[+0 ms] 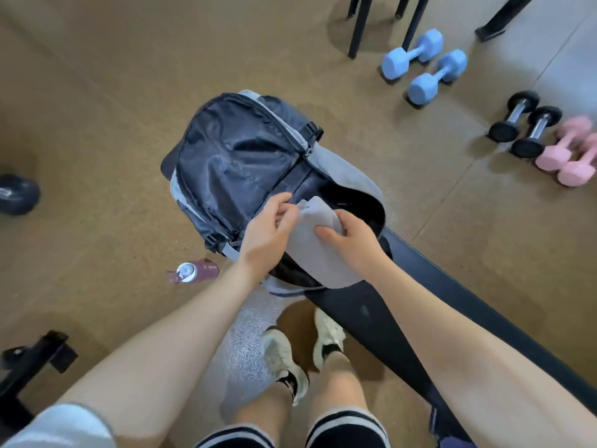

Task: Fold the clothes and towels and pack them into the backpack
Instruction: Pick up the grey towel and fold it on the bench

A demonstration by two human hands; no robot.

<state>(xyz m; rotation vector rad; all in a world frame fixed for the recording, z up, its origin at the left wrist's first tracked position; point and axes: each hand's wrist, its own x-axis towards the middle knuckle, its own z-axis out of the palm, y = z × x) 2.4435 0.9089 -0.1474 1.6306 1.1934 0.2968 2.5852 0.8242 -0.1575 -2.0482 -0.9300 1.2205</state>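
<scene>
from my remote station i note, at far left, a purple drink bottle [193,272] lying on the brown floor [97,124]. next, the dark navy and grey fabric backpack [239,156] sits with its main compartment unzipped. the left hand [269,229] pinches the near edge of a folded grey towel [319,247] draped over that opening; the right hand [352,242] grips its other side, fingers curled. blue dumbbells [423,64] lie far right.
</scene>
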